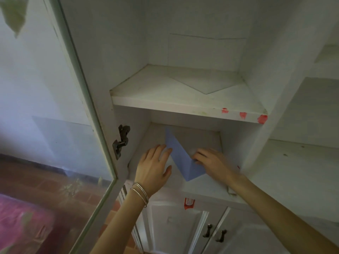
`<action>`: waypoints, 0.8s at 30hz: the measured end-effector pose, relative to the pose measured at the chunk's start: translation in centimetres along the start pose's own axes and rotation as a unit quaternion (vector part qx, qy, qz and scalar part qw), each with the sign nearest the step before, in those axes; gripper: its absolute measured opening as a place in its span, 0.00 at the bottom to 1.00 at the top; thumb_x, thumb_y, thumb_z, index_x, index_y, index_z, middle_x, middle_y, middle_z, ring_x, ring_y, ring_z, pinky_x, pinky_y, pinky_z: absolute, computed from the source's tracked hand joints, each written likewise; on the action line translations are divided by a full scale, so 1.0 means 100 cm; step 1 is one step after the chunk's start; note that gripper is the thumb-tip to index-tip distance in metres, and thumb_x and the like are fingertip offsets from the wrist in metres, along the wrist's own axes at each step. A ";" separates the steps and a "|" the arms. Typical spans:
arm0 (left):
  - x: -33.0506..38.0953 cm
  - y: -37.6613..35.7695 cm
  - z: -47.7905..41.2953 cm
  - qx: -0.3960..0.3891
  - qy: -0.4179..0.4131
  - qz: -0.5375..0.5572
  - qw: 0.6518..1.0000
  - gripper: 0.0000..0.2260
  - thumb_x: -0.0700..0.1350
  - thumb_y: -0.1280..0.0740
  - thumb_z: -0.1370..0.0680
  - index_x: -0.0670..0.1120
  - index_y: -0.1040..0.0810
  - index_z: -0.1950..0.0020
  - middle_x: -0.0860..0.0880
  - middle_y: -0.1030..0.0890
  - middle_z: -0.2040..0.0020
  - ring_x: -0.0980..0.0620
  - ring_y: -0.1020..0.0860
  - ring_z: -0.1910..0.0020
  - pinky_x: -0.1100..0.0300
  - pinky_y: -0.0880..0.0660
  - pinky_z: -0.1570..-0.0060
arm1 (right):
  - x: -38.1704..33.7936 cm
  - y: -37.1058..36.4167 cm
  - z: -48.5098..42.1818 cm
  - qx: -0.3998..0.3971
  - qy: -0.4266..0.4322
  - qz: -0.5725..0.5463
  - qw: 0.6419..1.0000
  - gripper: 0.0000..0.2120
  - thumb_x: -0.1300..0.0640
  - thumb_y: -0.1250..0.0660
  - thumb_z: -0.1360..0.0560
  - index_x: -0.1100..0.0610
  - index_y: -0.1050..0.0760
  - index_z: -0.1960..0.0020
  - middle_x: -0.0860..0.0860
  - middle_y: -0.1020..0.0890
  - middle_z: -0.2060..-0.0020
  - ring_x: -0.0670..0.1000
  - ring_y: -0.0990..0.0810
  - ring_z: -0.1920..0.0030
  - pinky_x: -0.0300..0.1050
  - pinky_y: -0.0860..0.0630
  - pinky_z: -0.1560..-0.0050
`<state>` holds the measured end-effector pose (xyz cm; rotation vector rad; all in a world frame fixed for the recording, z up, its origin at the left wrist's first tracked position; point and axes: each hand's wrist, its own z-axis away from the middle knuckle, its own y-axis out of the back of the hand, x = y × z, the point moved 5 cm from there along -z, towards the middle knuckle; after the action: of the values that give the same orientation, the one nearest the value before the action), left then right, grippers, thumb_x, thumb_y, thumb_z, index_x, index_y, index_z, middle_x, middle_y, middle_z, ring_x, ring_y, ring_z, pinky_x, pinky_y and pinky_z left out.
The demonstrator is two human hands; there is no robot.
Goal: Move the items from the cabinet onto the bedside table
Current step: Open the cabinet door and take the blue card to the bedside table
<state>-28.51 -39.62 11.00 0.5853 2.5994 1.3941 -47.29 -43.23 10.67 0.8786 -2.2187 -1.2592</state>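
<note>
Nearest, at the bottom of the view, two lower cabinet doors with dark handles stand closed, a red-and-white label stuck just above them. Up from there, a person reaches both bare arms into the lower shelf of an open white cabinet. The left hand, two thin bangles at its wrist, lies spread and flat beside a blue folded item, fingers splayed and closed on nothing, fingertips at or near its left edge. The right hand meets the item's right side, fingers curled at the edge; whether they pinch it cannot be told from this angle. The item, apparently paper or thin card, sits tilted on the shelf, not yet lifted out.

To the left, the glass door swings wide on a dark hinge, a pink bed cover and tiled floor showing through it. Farther up, the upper shelf appears bare but for a flat, pale sheet, with three red marks on its front edge.

No bedside table is in view. Judging by this, the task seems far from complete: the blue item is in the cabinet, and its carry to the table lies ahead.
</note>
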 end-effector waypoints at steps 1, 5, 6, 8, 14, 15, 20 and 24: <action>0.003 0.005 0.003 0.005 -0.001 -0.002 1.000 0.25 0.45 0.26 0.34 0.44 0.25 0.38 0.43 0.22 0.41 0.43 0.23 0.45 0.52 0.25 0.50 | -0.004 0.005 0.004 -0.002 0.022 -0.007 1.000 0.12 0.67 0.30 0.37 0.55 0.25 0.56 0.53 0.22 0.61 0.54 0.24 0.63 0.44 0.28 0.66; 0.011 0.022 0.020 0.002 0.003 -0.016 1.000 0.28 0.44 0.25 0.36 0.45 0.26 0.37 0.43 0.24 0.39 0.42 0.24 0.43 0.51 0.26 0.48 | -0.026 0.026 0.018 0.011 0.138 -0.010 0.990 0.09 0.68 0.31 0.33 0.56 0.23 0.56 0.53 0.22 0.60 0.54 0.24 0.61 0.45 0.29 0.59; 0.013 0.026 0.025 -0.002 0.010 -0.021 1.000 0.28 0.43 0.25 0.36 0.45 0.26 0.37 0.43 0.24 0.38 0.42 0.24 0.42 0.50 0.26 0.47 | -0.033 0.031 0.022 0.023 0.163 -0.013 0.986 0.07 0.67 0.33 0.30 0.57 0.22 0.57 0.53 0.21 0.61 0.54 0.24 0.62 0.45 0.28 0.59; 0.014 0.033 0.039 -0.003 0.018 -0.042 0.999 0.27 0.42 0.25 0.36 0.45 0.25 0.38 0.43 0.24 0.38 0.43 0.25 0.40 0.50 0.28 0.44 | -0.044 0.040 0.031 0.046 0.205 -0.022 0.978 0.07 0.65 0.37 0.25 0.57 0.22 0.57 0.53 0.20 0.61 0.53 0.24 0.61 0.45 0.27 0.59; 0.032 0.062 0.090 0.053 0.011 -0.084 0.995 0.14 0.35 0.25 0.37 0.49 0.19 0.55 0.50 0.19 0.56 0.49 0.21 0.52 0.56 0.32 0.46 | -0.068 0.056 0.061 0.056 0.294 -0.062 0.952 0.08 0.64 0.38 0.22 0.57 0.23 0.57 0.52 0.21 0.61 0.53 0.24 0.61 0.44 0.27 0.55; 0.039 0.069 0.100 0.058 0.010 -0.092 0.994 0.14 0.34 0.25 0.37 0.50 0.20 0.59 0.52 0.19 0.60 0.50 0.21 0.56 0.57 0.32 0.47 | -0.075 0.058 0.068 0.047 0.310 -0.061 0.948 0.07 0.64 0.37 0.23 0.56 0.23 0.57 0.52 0.21 0.60 0.53 0.24 0.60 0.43 0.27 0.53; 0.079 0.099 0.163 0.074 0.029 -0.144 0.986 0.10 0.36 0.35 0.30 0.50 0.19 0.60 0.53 0.18 0.61 0.51 0.21 0.62 0.58 0.31 0.52 | -0.105 0.065 0.102 0.004 0.371 -0.098 0.923 0.05 0.64 0.34 0.25 0.55 0.24 0.55 0.51 0.20 0.59 0.51 0.23 0.58 0.42 0.28 0.52; 0.110 0.131 0.220 0.101 0.073 -0.181 0.975 0.10 0.37 0.38 0.25 0.47 0.21 0.63 0.50 0.20 0.62 0.49 0.22 0.62 0.57 0.29 0.53 | -0.136 0.090 0.113 0.006 0.390 -0.165 0.906 0.05 0.55 0.33 0.24 0.56 0.22 0.54 0.51 0.20 0.58 0.51 0.24 0.58 0.43 0.27 0.56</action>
<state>-28.52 -11.71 10.09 0.0182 2.7976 1.1033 -47.78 -23.51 12.12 1.4915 -1.4709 -0.7963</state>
